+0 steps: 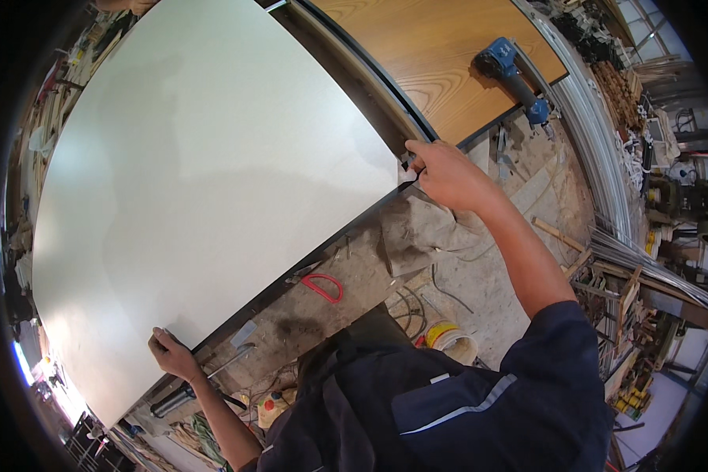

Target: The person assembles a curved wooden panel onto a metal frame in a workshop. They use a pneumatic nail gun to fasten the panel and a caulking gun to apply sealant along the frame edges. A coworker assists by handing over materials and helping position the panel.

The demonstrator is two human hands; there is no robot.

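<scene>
A large white panel (pixel 220 181) with a dark edge covers the left and middle of the view. My left hand (pixel 175 355) grips its near edge at the lower left, fingers on top. My right hand (pixel 448 175) is closed at the panel's right corner, by a dark strip; its fingertips are partly hidden. Beyond that corner runs a long dark frame edge (pixel 370 71). Next to it lies a wood-grain panel (pixel 425 47), with a blue nail gun (pixel 511 75) resting on it.
Another person's hand (pixel 130 5) shows at the far left edge. Under the near edge lie a red-handled tool (pixel 324 288) and a caulking gun (pixel 173 401) on a dusty bench (pixel 291 322). A white bucket (pixel 458 348) stands below. Metal profiles (pixel 598 157) line the right side.
</scene>
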